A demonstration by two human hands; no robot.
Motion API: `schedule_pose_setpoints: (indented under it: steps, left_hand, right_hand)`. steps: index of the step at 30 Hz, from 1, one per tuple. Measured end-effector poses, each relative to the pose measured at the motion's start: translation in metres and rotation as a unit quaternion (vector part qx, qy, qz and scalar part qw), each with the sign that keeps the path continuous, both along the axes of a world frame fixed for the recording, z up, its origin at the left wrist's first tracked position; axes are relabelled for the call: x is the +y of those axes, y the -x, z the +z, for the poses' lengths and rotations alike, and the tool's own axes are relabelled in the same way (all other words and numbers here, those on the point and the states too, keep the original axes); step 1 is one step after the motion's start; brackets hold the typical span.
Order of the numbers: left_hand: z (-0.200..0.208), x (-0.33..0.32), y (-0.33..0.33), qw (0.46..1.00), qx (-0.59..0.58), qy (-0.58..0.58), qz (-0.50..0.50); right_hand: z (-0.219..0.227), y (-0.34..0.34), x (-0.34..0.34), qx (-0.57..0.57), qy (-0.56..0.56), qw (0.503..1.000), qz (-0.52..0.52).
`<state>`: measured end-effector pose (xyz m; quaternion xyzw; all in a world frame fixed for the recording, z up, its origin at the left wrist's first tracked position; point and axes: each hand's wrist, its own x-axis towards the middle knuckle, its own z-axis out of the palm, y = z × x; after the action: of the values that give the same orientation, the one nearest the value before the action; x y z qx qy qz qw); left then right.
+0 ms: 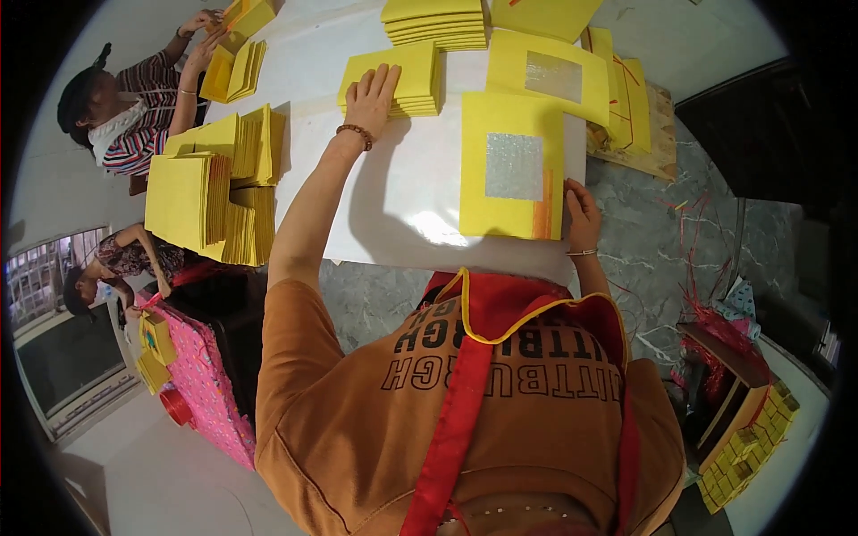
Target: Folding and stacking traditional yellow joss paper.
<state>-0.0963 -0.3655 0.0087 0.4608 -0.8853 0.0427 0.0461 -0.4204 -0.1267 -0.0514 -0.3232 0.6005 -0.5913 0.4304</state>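
White table: we take its centre as the clock's hub; the white table (420, 170) bears the yellow work.
Left-edge bundles: at 9 o'clock we see many yellow bundles (192, 192), folded and grouped; we judge these the most advanced pieces.
Nearer sheet: at 3 o'clock the yellow nearer sheet (505, 216) lies flat and unfolded, so we judge its work unfinished.
Farther sheet: at 2 o'clock the farther sheet (507, 64), likewise flat, shows a silver patch; we cannot count what lies beneath.
Far stack: just past 12 o'clock we find a layered far stack (435, 24), apparently in waiting or put by; we cannot tell which.
Held-down stack: at 12 o'clock sits a smaller yellow stack (418, 79), neatly squared.
Left hand: at 11 o'clock the left hand (368, 103) rests spread on that stack, gripping nothing visible.
Right hand: toward 4 o'clock the right hand (583, 217) is at the nearer sheet's right edge; we cannot tell whether it pinches.
Silver patch: the nearer sheet's silver patch (514, 166) is already in place.
Orange strip: beside it, toward 5 o'clock of the patch, runs an orange strip (542, 207).
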Motion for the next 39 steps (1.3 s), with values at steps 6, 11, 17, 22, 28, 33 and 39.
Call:
schedule_pose_setpoints:
  steps: [6,11,17,22,28,33,39]
  left_hand:
    - [0.022,0.030,0.027,0.999,0.023,0.027,-0.006]
    - [0.038,0.101,0.075,0.970,0.183,-0.098,-0.125]
    - [0.026,0.167,0.103,0.950,0.135,-0.138,-0.245]
    - [0.027,0.173,0.105,0.945,0.094,-0.087,-0.302]
    - [0.026,0.173,0.105,0.945,0.109,-0.105,-0.289]
    - [0.023,0.173,0.104,0.935,0.157,-0.092,-0.303]
    - [0.016,0.167,0.103,0.898,0.276,-0.207,-0.273]
  right_hand:
    - [0.007,-0.002,-0.001,-0.024,-0.008,1.000,-0.003]
    - [0.007,-0.001,-0.001,-0.010,-0.009,1.000,-0.009]
    - [0.002,-0.005,-0.004,-0.085,0.019,0.996,0.000]
    - [-0.004,-0.003,-0.004,-0.063,0.004,0.998,0.014]
    - [-0.004,-0.004,-0.005,-0.053,0.000,0.998,0.031]
    - [0.004,-0.010,-0.008,-0.129,0.047,0.990,0.027]
    - [0.020,-0.010,-0.008,-0.092,0.016,0.996,0.010]
